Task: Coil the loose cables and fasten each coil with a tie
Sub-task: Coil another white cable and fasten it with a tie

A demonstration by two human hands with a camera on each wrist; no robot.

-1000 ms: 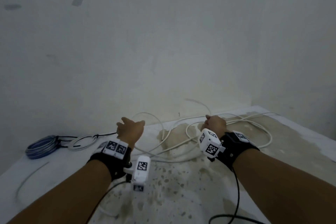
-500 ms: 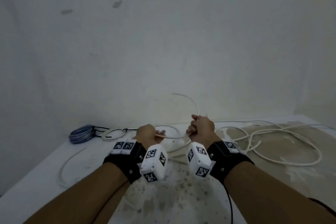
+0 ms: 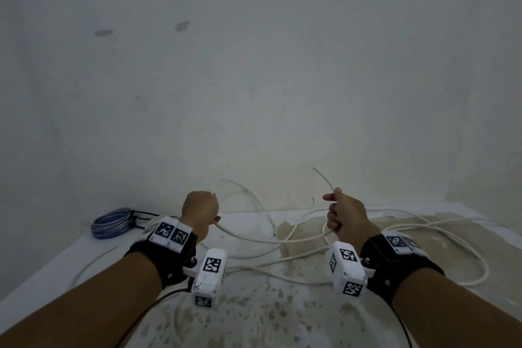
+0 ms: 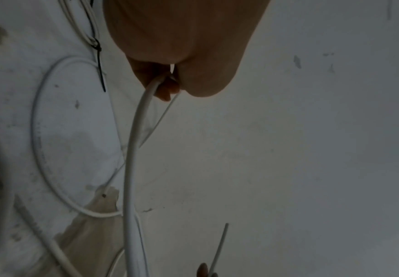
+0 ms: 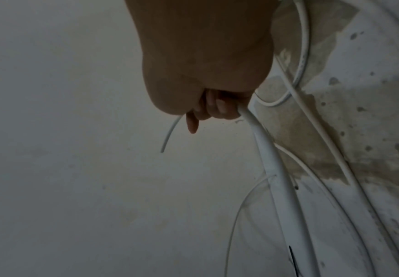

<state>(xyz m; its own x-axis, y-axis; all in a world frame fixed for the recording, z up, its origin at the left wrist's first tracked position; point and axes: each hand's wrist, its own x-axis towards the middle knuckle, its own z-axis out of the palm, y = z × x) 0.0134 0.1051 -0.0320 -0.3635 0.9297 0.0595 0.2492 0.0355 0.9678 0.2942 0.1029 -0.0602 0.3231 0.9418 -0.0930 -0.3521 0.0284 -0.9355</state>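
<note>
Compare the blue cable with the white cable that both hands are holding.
The blue cable is wound into a tight coil; the white cable sprawls in loose loops. The blue cable lies untouched at the table's far left; the white cable is gripped by the left hand and right hand, one end sticking up. Both rest on the table.

Head view downward; wrist views close-up.

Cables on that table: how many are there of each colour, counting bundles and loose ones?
White loose cable, held by left hand and right hand: 1, as far as I can tell
White tied coil: 1
Blue coil: 1
Total: 3
</note>
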